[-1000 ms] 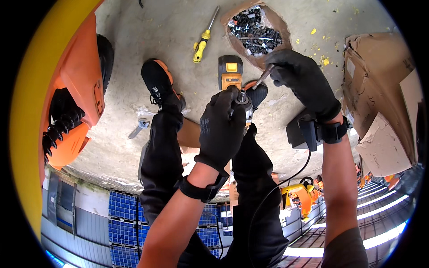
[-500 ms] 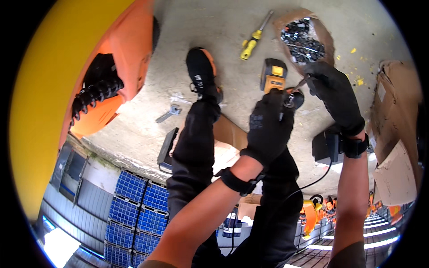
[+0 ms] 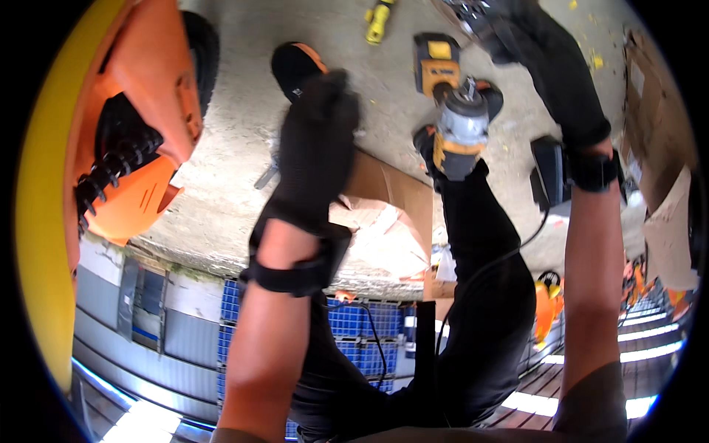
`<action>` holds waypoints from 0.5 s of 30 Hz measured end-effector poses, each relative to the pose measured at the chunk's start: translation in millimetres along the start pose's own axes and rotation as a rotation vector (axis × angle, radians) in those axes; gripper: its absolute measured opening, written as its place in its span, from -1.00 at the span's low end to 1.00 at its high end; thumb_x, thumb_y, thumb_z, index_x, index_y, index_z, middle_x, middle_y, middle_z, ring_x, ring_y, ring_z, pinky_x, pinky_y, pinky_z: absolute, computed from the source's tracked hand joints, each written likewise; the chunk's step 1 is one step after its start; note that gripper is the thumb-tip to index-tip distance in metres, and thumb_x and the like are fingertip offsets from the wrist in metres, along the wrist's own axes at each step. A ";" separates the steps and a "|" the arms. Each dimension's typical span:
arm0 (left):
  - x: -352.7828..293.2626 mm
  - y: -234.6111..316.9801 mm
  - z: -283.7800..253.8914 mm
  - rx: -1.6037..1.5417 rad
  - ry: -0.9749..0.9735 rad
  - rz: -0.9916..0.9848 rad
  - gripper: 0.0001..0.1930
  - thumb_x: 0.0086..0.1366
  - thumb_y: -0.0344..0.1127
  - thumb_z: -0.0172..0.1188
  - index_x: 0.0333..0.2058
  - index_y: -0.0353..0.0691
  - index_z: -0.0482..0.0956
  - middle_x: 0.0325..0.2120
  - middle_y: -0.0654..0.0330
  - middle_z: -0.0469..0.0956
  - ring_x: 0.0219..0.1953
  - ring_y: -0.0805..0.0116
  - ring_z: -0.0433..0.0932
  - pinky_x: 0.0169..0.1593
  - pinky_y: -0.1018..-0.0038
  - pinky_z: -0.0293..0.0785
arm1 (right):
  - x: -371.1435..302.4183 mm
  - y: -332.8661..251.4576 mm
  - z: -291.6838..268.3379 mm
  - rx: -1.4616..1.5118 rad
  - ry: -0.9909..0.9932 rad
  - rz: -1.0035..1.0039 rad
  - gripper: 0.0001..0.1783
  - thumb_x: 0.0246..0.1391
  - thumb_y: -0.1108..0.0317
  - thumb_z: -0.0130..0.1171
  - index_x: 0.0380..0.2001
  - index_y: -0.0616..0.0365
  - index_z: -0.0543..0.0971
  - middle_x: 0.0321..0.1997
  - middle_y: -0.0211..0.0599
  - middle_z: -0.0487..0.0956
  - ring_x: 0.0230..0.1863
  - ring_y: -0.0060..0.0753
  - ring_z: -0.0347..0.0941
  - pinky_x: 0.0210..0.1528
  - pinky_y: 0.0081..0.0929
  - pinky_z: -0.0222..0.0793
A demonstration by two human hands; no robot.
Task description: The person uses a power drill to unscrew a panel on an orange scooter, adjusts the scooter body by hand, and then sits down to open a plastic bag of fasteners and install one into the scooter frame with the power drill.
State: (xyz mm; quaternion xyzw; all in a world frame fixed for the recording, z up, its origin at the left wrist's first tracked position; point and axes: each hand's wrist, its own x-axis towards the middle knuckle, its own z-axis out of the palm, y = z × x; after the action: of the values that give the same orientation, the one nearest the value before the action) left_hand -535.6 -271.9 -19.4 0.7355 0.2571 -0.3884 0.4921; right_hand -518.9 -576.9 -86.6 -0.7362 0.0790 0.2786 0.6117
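My left hand (image 3: 317,151), in a black glove, hangs over my left leg near the black shoe (image 3: 295,70). It is closed with the fingers folded in and blurred; anything inside is hidden. My right hand (image 3: 550,70), also gloved, reaches over the opened bag of small metal parts (image 3: 465,13) at the top edge, its fingertips blurred against the parts. A yellow-and-black cordless impact driver (image 3: 461,125) with a grey nose lies at my right foot, apart from both hands. A metal bit (image 3: 469,87) shows at its nose.
A yellow-handled screwdriver (image 3: 378,22) lies on the concrete floor. Flattened cardboard (image 3: 391,199) lies between my legs, more cardboard (image 3: 650,111) at the right. An orange machine body with a black coil spring (image 3: 122,166) stands left. A black box (image 3: 550,171) with a cable sits near my right wrist.
My left hand has left the impact driver and moved left. My right hand has moved up to the bag of metal parts. The view has shifted, and the driver now shows uncovered.
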 end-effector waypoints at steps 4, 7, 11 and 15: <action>-4.8 40.8 -26.5 0.279 -0.026 0.273 -0.71 0.30 -0.39 0.14 -0.03 -0.35 0.52 -0.14 0.08 0.59 -0.12 0.26 0.58 -0.04 0.43 0.50 | 8.0 -35.1 20.8 0.109 0.078 0.129 -0.68 0.27 0.23 0.09 0.01 0.15 0.51 -0.18 -0.37 0.58 -0.24 -0.49 0.50 -0.15 -0.47 0.46; 0.1 64.7 -32.5 0.631 -0.183 0.523 -0.66 0.35 -0.38 0.08 0.06 -0.39 0.48 0.01 0.04 0.53 0.02 0.26 0.54 0.08 0.41 0.47 | 4.7 -23.5 18.0 -0.040 0.174 -0.044 -0.73 0.27 0.30 0.07 -0.06 0.20 0.55 -0.22 -0.37 0.57 -0.29 -0.55 0.47 -0.20 -0.55 0.43; 32.6 76.6 -68.1 0.811 -0.562 0.985 -0.57 0.41 -0.24 0.04 0.16 -0.35 0.40 0.17 -0.04 0.41 0.16 0.14 0.47 0.19 0.32 0.43 | 3.9 -4.7 19.4 -0.073 0.179 -0.248 -0.68 0.27 0.21 0.10 -0.12 0.27 0.58 -0.27 -0.41 0.55 -0.34 -0.60 0.43 -0.24 -0.61 0.40; 8.5 128.8 -105.9 1.129 -0.648 0.797 -0.48 0.44 -0.04 -0.03 0.23 -0.23 0.34 0.22 -0.05 0.34 0.23 0.05 0.39 0.23 0.18 0.39 | 1.5 -42.2 -5.3 0.054 0.019 -0.097 -0.64 0.27 0.19 0.11 -0.05 0.27 0.54 -0.29 -0.38 0.55 -0.35 -0.63 0.43 -0.27 -0.62 0.39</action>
State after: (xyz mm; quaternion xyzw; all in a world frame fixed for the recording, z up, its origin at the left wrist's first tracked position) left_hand -399.2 -223.6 63.7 0.7618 -0.4225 -0.4505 0.1953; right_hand -496.7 -571.5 -50.7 -0.7251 0.0562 0.2394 0.6433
